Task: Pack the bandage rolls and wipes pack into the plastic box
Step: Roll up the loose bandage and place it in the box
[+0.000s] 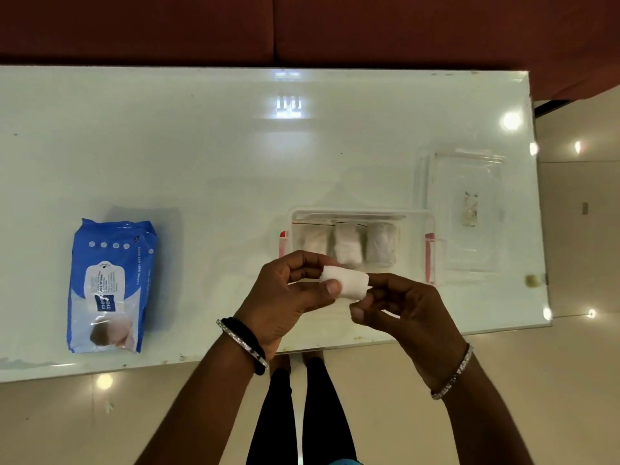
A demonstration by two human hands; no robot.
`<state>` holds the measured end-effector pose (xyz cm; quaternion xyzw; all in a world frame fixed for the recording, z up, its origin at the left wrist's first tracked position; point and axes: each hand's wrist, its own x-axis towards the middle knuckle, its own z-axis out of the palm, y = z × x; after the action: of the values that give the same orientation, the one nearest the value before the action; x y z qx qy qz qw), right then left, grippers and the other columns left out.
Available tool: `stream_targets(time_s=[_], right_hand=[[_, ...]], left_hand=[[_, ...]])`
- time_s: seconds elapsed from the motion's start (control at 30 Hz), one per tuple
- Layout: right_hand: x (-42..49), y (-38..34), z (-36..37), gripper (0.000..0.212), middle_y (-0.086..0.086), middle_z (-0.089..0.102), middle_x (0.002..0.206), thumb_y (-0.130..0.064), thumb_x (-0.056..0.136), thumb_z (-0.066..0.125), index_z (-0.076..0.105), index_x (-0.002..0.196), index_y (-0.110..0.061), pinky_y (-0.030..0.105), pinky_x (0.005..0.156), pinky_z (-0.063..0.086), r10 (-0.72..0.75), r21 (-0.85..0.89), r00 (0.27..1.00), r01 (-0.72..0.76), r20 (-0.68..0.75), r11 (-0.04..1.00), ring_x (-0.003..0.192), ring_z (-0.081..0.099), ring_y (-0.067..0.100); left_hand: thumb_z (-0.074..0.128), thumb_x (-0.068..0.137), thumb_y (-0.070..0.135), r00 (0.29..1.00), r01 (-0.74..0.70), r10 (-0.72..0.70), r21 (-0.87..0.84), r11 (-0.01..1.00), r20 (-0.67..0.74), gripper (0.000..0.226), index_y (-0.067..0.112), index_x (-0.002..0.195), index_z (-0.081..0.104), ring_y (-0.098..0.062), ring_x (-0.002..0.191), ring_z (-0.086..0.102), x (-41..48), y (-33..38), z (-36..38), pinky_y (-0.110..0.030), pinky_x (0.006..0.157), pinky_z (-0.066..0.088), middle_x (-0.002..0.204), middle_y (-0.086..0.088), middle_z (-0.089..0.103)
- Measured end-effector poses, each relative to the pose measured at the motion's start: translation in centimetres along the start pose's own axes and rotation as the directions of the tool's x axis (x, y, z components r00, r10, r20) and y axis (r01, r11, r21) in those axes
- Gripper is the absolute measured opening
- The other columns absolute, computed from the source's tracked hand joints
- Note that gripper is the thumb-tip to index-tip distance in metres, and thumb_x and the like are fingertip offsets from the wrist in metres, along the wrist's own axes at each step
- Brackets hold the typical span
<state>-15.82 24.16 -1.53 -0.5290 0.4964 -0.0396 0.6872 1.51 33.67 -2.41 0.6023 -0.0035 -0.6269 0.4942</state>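
A white bandage roll [349,284] is held between both hands just in front of the clear plastic box [416,219]. My left hand [288,297] pinches its left end and my right hand [399,307] grips its right end. Inside the box lie three white bandage rolls [347,245] side by side. The blue wipes pack [110,283] lies flat at the table's near left, far from both hands.
The box's clear lid [469,209] lies on the table to the right of the box. The glossy white table [201,156] ends close to my body and at the right, near the lid. A dark red sofa [302,25] runs behind it.
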Motion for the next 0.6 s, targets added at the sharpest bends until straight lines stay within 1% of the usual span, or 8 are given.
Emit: stream_targets(time_s=[0.13, 0.23, 0.27, 0.33, 0.37, 0.43, 0.53, 0.6], right_hand=[[-0.1, -0.1, -1.8, 0.046, 0.003, 0.075, 0.101, 0.004, 0.074, 0.078, 0.074, 0.110, -0.025, 0.030, 0.080, 0.057, 0.055, 0.029, 0.998, -0.055, -0.001, 0.998, 0.100, 0.072, 0.021], [0.3, -0.3, -2.6, 0.041, 0.000, 0.073, 0.117, -0.006, 0.080, 0.076, 0.070, 0.118, -0.023, 0.032, 0.090, 0.054, 0.042, 0.127, 0.999, -0.038, -0.028, 0.991, 0.108, 0.070, 0.018], [0.5, -0.5, -2.6, 0.038, -0.002, 0.074, 0.116, -0.017, 0.081, 0.077, 0.070, 0.118, -0.024, 0.032, 0.090, 0.054, 0.041, 0.086, 0.999, -0.039, -0.026, 0.996, 0.107, 0.070, 0.016], [0.9, -0.4, -2.3, 0.035, -0.003, 0.076, 0.108, -0.032, 0.081, 0.075, 0.073, 0.115, -0.025, 0.036, 0.090, 0.057, 0.042, -0.118, 0.999, -0.039, 0.022, 0.992, 0.102, 0.072, 0.016], [1.1, -0.3, -2.2, 0.033, -0.001, 0.077, 0.105, -0.032, 0.083, 0.073, 0.074, 0.114, -0.023, 0.039, 0.089, 0.058, 0.045, -0.202, 0.997, -0.032, 0.063, 0.979, 0.100, 0.072, 0.019], [1.4, 0.2, -2.2, 0.026, 0.005, 0.078, 0.099, -0.023, 0.087, 0.069, 0.075, 0.112, -0.016, 0.039, 0.083, 0.060, 0.052, -0.220, 0.994, -0.030, 0.093, 0.975, 0.095, 0.073, 0.025], [2.0, 1.0, -2.7, 0.022, 0.019, 0.076, 0.098, -0.008, 0.089, 0.068, 0.074, 0.110, -0.005, 0.039, 0.078, 0.062, 0.096, -0.110, 0.995, -0.099, -0.033, 0.989, 0.087, 0.073, 0.031], [2.5, 1.8, -2.9, 0.023, 0.016, 0.074, 0.101, -0.006, 0.090, 0.068, 0.072, 0.113, -0.005, 0.041, 0.083, 0.061, 0.135, -0.162, 0.975, -0.164, -0.176, 0.973, 0.088, 0.074, 0.031]], left_hand=[[0.075, 0.073, -0.007, 1.000, 0.012, -0.012, -0.019, 1.000, -0.013, 0.028, 0.011, 0.094, 0.073, -0.025, 0.087, 0.073, 0.4, -0.8, 1.1, -0.038, 0.080, 0.060, 0.098, -0.013, 0.073], [0.077, 0.071, -0.007, 0.999, -0.007, 0.005, 0.053, 0.999, 0.033, 0.030, 0.013, 0.094, 0.075, -0.015, 0.085, 0.074, 0.7, -1.2, 1.6, -0.023, 0.071, 0.058, 0.093, -0.004, 0.076], [0.077, 0.071, -0.008, 0.998, -0.017, 0.013, 0.079, 0.997, 0.056, 0.031, 0.013, 0.094, 0.075, -0.012, 0.084, 0.074, 0.8, -1.2, 1.8, -0.018, 0.068, 0.056, 0.092, -0.002, 0.076], [0.077, 0.070, -0.011, 0.995, -0.047, 0.034, 0.143, 0.989, 0.094, 0.033, 0.011, 0.094, 0.075, -0.013, 0.087, 0.074, 1.1, -1.2, 2.0, -0.017, 0.069, 0.055, 0.095, -0.002, 0.077], [0.076, 0.069, -0.011, 0.994, -0.065, 0.047, 0.176, 0.982, 0.104, 0.033, 0.011, 0.094, 0.075, -0.014, 0.089, 0.073, 1.3, -1.2, 2.1, -0.020, 0.072, 0.056, 0.097, -0.003, 0.077], [0.076, 0.069, -0.011, 0.993, -0.080, 0.058, 0.219, 0.972, 0.103, 0.036, 0.012, 0.098, 0.075, -0.016, 0.093, 0.073, 1.5, -1.0, 2.3, -0.023, 0.076, 0.057, 0.101, -0.004, 0.077], [0.077, 0.070, -0.007, 0.993, -0.106, 0.116, 0.302, 0.947, -0.015, 0.043, 0.017, 0.105, 0.071, -0.013, 0.090, 0.072, 1.9, -0.9, 2.5, -0.020, 0.073, 0.057, 0.104, 0.001, 0.074], [0.076, 0.074, 0.001, 0.952, -0.152, 0.255, 0.463, 0.873, -0.167, 0.034, 0.022, 0.101, 0.071, -0.005, 0.079, 0.070, 2.0, -1.0, 2.2, -0.010, 0.068, 0.053, 0.095, 0.005, 0.073]])
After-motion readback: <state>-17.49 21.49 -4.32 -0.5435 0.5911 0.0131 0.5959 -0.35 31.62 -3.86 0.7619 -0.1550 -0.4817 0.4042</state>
